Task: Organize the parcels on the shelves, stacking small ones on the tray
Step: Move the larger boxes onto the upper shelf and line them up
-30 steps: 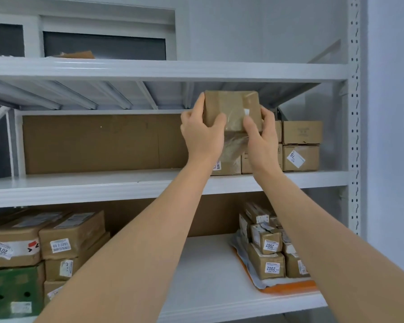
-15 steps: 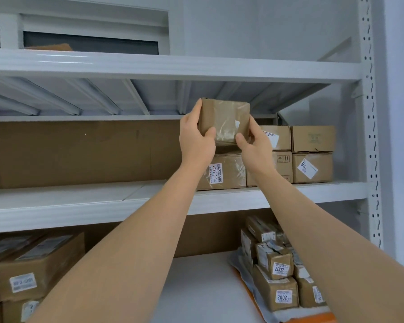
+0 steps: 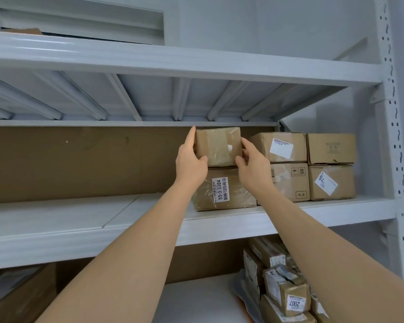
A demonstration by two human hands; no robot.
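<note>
White painted-metal shelf (image 3: 149, 220), ribbed underneath, brown cardboard backing. Taped brown cardboard parcel with a white 55-3-3304 label (image 3: 224, 192) sits on it, left side hidden by the wrist. On top rests a small squarish tape-glossed cardboard parcel (image 3: 218, 145), upright, broad face forward; its long axis cannot be told. Left hand (image 3: 190, 163) and right hand (image 3: 254, 169) clasp its sides.

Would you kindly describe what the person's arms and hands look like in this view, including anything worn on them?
Both forearms are bare as far as the frame shows: no sleeves, gloves, watch, bracelet or rings appear on the left hand or the right hand. The arms are slender, entering from the bottom edge. The nails that show look short and unpainted. No markings or tattoos show on either arm.
</note>
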